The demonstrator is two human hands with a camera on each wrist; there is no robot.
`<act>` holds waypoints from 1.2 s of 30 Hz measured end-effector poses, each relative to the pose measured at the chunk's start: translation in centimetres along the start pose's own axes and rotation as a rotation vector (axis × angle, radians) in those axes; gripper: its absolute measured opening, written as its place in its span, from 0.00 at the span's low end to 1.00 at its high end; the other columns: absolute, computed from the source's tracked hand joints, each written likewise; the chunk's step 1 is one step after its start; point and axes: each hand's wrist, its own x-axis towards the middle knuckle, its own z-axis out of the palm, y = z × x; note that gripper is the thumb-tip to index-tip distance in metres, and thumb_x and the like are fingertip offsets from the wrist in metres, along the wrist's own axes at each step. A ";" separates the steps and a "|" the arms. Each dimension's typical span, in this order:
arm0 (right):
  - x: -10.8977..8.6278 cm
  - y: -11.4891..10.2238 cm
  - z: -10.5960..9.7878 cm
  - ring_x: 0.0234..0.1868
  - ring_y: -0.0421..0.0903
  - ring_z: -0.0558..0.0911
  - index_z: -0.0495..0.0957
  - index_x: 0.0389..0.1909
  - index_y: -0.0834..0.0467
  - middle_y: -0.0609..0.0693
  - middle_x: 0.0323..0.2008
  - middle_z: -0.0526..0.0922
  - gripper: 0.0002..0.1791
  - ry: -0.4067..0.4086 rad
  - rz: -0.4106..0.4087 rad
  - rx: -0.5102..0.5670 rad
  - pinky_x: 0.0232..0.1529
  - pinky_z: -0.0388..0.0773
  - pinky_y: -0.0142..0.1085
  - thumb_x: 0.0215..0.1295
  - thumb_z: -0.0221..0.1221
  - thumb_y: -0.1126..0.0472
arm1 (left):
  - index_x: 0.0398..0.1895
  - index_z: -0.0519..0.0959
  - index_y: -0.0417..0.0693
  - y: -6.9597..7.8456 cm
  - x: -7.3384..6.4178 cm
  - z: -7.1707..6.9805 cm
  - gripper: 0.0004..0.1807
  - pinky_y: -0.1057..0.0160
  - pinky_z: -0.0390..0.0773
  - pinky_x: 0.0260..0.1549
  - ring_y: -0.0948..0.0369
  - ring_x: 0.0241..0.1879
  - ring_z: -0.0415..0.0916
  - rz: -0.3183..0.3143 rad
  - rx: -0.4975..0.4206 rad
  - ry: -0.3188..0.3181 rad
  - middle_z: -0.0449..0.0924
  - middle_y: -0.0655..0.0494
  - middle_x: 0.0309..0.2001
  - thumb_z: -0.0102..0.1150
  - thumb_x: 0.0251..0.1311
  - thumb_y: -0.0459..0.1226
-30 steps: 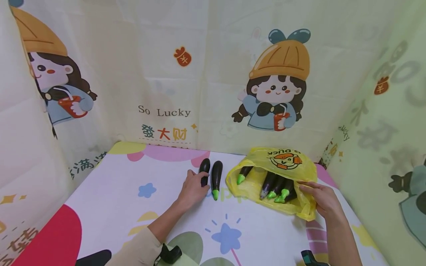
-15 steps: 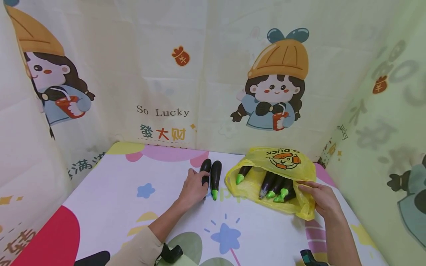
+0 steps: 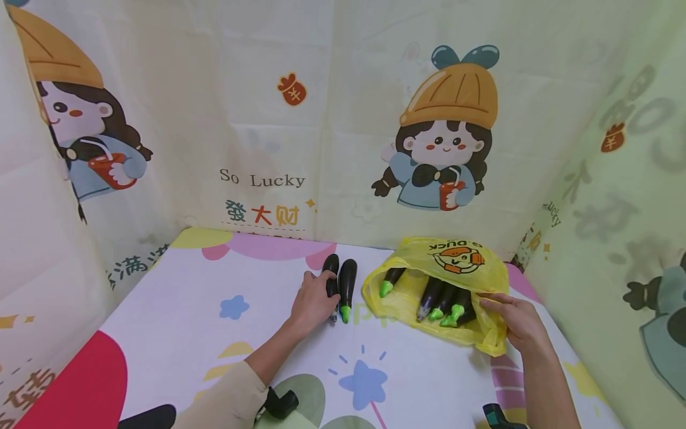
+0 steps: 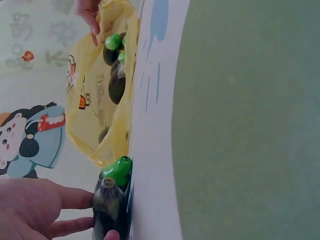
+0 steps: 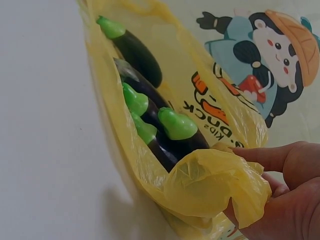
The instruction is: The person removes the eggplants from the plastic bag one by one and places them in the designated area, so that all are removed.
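My left hand (image 3: 316, 300) grips a dark eggplant (image 3: 331, 263) with a dull greyish stem end, lying on the table. In the left wrist view, fingers lie on one side of that eggplant (image 4: 109, 202) and the thumb tip on the other. Right beside it lies a second eggplant (image 3: 348, 283) with a bright green cap. My right hand (image 3: 521, 320) pinches the edge of a yellow plastic bag (image 3: 407, 307), holding its mouth apart. Inside are several eggplants (image 5: 137, 52), mostly green-capped, their far ends partly hidden by the bag.
The white table cloth (image 3: 289, 363) carries coloured prints. A cream printed curtain (image 3: 354, 149) stands behind the bag and along both sides. A black object (image 3: 147, 417) shows at the lower left edge.
The left hand has drawn the greyish-stemmed eggplant slightly to the right, closer to the green-capped one, and more of its stem end shows. The right hand and bag stay in place.
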 end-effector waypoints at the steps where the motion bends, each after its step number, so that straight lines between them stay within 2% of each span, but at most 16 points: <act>1: 0.0 0.0 0.0 0.43 0.35 0.79 0.67 0.74 0.67 0.59 0.65 0.69 0.35 -0.001 0.000 0.000 0.44 0.84 0.28 0.73 0.64 0.54 | 0.61 0.80 0.47 0.0 0.1 0.0 0.23 0.54 0.77 0.37 0.50 0.39 0.74 -0.002 -0.004 -0.001 0.70 0.40 0.49 0.69 0.62 0.38; 6: 0.1 0.0 -0.1 0.44 0.35 0.79 0.67 0.74 0.67 0.57 0.63 0.70 0.36 0.002 0.008 0.006 0.44 0.84 0.28 0.72 0.64 0.54 | 0.61 0.81 0.47 0.2 0.3 0.0 0.24 0.55 0.79 0.39 0.49 0.42 0.73 0.002 -0.013 -0.015 0.69 0.40 0.50 0.71 0.62 0.39; 10: 0.1 0.0 -0.1 0.44 0.36 0.79 0.67 0.75 0.66 0.56 0.62 0.71 0.36 0.003 0.016 0.008 0.45 0.84 0.29 0.72 0.64 0.54 | 0.61 0.81 0.49 0.1 0.5 0.1 0.24 0.57 0.79 0.37 0.50 0.42 0.74 0.012 0.018 -0.028 0.69 0.40 0.53 0.72 0.62 0.40; 20: 0.1 0.1 -0.1 0.43 0.35 0.79 0.68 0.74 0.66 0.56 0.62 0.71 0.35 -0.002 -0.002 -0.006 0.45 0.84 0.29 0.73 0.64 0.54 | 0.61 0.82 0.54 0.4 0.4 0.0 0.20 0.60 0.73 0.31 0.52 0.39 0.73 0.022 0.050 -0.021 0.70 0.41 0.53 0.67 0.67 0.44; 27: 0.1 0.2 0.0 0.46 0.37 0.78 0.69 0.73 0.66 0.59 0.67 0.68 0.34 0.001 0.000 -0.008 0.45 0.83 0.28 0.73 0.63 0.54 | 0.63 0.81 0.55 0.6 0.3 0.0 0.21 0.57 0.74 0.37 0.51 0.46 0.69 0.008 0.060 -0.012 0.69 0.43 0.54 0.66 0.69 0.44; 36: 0.1 0.2 0.0 0.52 0.43 0.75 0.67 0.75 0.66 0.62 0.71 0.63 0.35 0.003 -0.002 -0.033 0.45 0.82 0.26 0.74 0.62 0.53 | 0.64 0.81 0.54 1.2 0.5 0.0 0.21 0.56 0.74 0.41 0.51 0.49 0.67 0.049 0.065 0.028 0.68 0.45 0.54 0.66 0.68 0.43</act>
